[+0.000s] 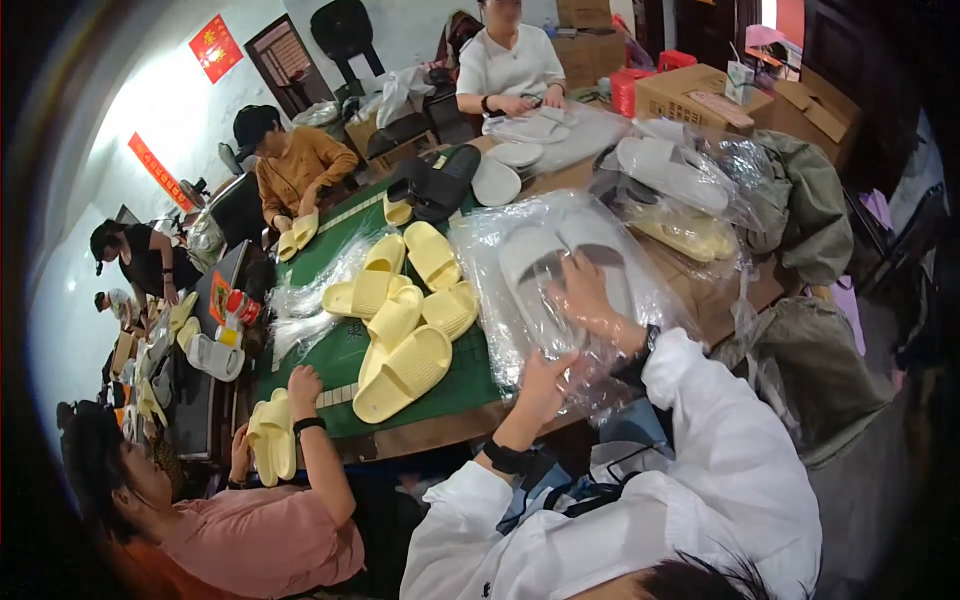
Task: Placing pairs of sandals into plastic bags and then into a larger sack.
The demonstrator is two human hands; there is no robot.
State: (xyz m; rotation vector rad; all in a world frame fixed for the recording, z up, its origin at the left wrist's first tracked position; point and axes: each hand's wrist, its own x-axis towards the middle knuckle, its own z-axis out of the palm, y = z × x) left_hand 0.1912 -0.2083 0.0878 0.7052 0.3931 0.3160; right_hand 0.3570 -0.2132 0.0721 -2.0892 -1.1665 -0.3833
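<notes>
A pair of light grey slippers [530,258] lies side by side, soles down, with clear plastic around it on the near right of the table. My right hand [588,295] reaches over the pair, its fingers bent onto the straps and inner edges, with film about the wrist. Closer to me, my left hand [545,388] pinches the near edge of the clear plastic bag [480,250]. Glare on the film hides exactly where the bag's mouth runs. Several loose yellow slippers [402,375] are piled left of the bag.
Grey and yellow bagged slippers [675,172] are stacked at the right. Black slippers [440,185] and clear bags [320,295] lie on the green mat [345,405]. At left, a co-worker's hand [304,388] is beside yellow slippers. Co-workers handle slippers across the table. Cartons [690,95] stand behind.
</notes>
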